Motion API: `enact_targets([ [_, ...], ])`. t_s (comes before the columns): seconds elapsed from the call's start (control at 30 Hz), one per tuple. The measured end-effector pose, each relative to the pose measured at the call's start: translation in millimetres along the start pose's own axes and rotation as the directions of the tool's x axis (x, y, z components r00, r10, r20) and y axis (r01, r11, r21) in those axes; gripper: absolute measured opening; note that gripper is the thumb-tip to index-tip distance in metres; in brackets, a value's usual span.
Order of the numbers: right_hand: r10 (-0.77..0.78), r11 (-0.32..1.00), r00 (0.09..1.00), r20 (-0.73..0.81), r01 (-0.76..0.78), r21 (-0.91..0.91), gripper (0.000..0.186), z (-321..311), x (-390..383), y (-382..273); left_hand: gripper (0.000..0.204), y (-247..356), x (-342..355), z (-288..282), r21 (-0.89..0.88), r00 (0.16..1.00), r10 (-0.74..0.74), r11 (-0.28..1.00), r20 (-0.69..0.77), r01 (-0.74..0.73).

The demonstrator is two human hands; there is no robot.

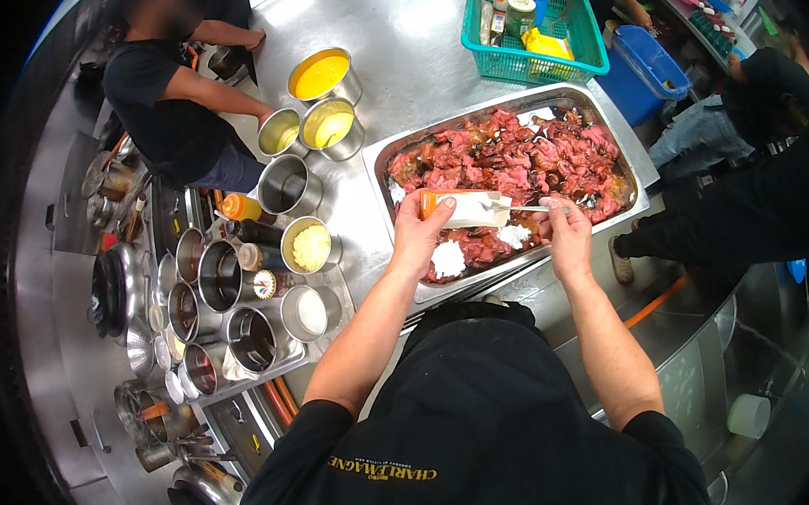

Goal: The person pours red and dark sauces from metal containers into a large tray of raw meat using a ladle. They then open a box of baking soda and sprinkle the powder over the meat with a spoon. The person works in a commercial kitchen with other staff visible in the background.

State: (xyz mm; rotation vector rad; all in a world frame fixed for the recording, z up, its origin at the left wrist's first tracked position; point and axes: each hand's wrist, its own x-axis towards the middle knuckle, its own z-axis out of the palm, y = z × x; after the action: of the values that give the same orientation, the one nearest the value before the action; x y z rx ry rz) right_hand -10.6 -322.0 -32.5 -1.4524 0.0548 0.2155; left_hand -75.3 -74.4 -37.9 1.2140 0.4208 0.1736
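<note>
My left hand (415, 230) grips a small orange-and-white carton (471, 209) lying nearly flat over the near part of a large metal tray (374, 164). In my right hand (568, 234) is a spoon (527, 208), pinched by its handle, with its other end at the carton's open side. Both hands are above the tray. It is filled with raw sliced meat (514, 157) in dark sauce. Heaps of white powder (448, 258) sit on the meat along the near side and in the far corners.
Metal pots with yellow liquid (320, 76) stand left of the tray. Nearer are a pot of chopped pale-yellow food (311, 248), one of white contents (310, 312) and sauce pots (220, 275). A green basket (530, 66) holds jars. A co-worker (168, 76) reaches in from the left.
</note>
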Motion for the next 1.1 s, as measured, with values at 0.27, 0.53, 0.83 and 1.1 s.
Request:
enact_targets([
  [0.27, -0.199, 0.974, 0.969, -0.144, 0.18, -0.138, 0.024, -27, -15, -41, 0.061, 11, 13, -35, -0.032, 0.997, -0.001, 0.999, -0.08, -0.002],
  [0.53, -0.396, 0.787, 0.9, 0.18, 0.434, -0.438, 0.02, 28, -36, -40, 0.056, 14, 4, -24, 0.048, 0.998, 0.042, 0.998, 0.038, -0.043],
  [0.83, -0.003, 0.999, 0.99, -0.14, 0.008, 0.035, 0.022, 29, -26, 9, 0.054, 6, 0, -20, 0.052, 0.998, 0.029, 0.998, 0.051, -0.032],
  [1.1, -0.06, 0.997, 0.97, -0.234, 0.069, 0.033, 0.022, -3, -36, -21, 0.061, 18, 9, -50, -0.055, 0.997, 0.011, 0.998, -0.072, -0.015],
])
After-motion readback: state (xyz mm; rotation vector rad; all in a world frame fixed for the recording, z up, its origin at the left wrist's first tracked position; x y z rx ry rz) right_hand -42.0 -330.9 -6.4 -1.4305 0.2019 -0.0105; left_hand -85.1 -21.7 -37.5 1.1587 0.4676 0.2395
